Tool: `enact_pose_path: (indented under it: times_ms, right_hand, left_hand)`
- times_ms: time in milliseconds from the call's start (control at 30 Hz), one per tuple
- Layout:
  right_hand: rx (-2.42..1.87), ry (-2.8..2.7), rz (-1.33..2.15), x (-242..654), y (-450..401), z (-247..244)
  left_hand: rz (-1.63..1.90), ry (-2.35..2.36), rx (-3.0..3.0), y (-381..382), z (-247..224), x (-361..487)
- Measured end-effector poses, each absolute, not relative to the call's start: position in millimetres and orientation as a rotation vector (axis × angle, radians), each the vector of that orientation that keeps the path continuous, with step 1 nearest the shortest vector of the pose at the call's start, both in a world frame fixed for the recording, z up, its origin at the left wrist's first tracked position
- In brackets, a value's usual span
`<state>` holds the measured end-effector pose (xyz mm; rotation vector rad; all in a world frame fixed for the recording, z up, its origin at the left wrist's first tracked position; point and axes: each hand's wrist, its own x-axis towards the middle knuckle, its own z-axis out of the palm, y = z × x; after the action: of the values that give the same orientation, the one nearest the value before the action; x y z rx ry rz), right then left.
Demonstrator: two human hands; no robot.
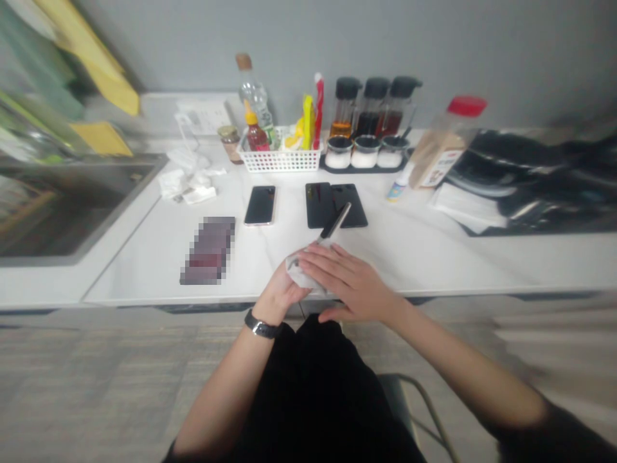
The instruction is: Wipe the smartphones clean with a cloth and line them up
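Over the counter's front edge, my left hand (279, 289) lies palm up beneath a crumpled white tissue (299, 273). My right hand (354, 283) presses down on that tissue from above, its fingers long and nearly straight, the thumb apart. Most of my left fingers are hidden under it. Beyond the fingertips juts a slim utensil (336, 222) with a black handle and a silver end; its other end disappears between tissue and hands, so its exact kind does not show. Behind it lie two flat black slabs (354, 196) side by side.
A phone (261, 206) and a blurred-out dark item (209, 251) lie left on the white counter (144, 257). Behind stand a white basket (282, 161), seasoning jars (365, 154) and a red-lidded container (441, 148). Crumpled tissues (190, 183) lie near the sink (81, 257); black pans (491, 164) are right.
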<state>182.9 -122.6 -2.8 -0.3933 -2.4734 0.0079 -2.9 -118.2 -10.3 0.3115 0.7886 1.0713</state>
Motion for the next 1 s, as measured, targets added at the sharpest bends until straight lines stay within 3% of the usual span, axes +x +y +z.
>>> enact_pose_path:
  times_ms: [133, 267, 567, 833, 1000]
  right_hand:
    - [-0.658, -2.275, 0.029, 201.6, -99.6, -2.7]
    - [-0.841, -1.995, 0.137, 207.2, -89.4, -1.2]
    - [-1.032, -1.502, 0.523, 194.8, -80.9, 3.8]
    - [-0.885, -1.487, 0.765, 215.2, -78.7, 12.0]
    - [-0.935, -1.370, 0.773, 210.8, -71.0, 2.9]
  left_hand:
    - [1.110, 0.769, 0.432, -127.1, -12.1, 4.8]
    - [1.161, 0.840, 0.920, -136.4, 1.4, 13.2]
    - [0.978, 1.607, 1.980, -140.3, 40.9, -0.1]
    - [0.988, 1.535, 2.166, -133.8, 43.3, -16.1]
    - [1.143, 1.565, 1.948, -119.7, 30.9, -18.3]
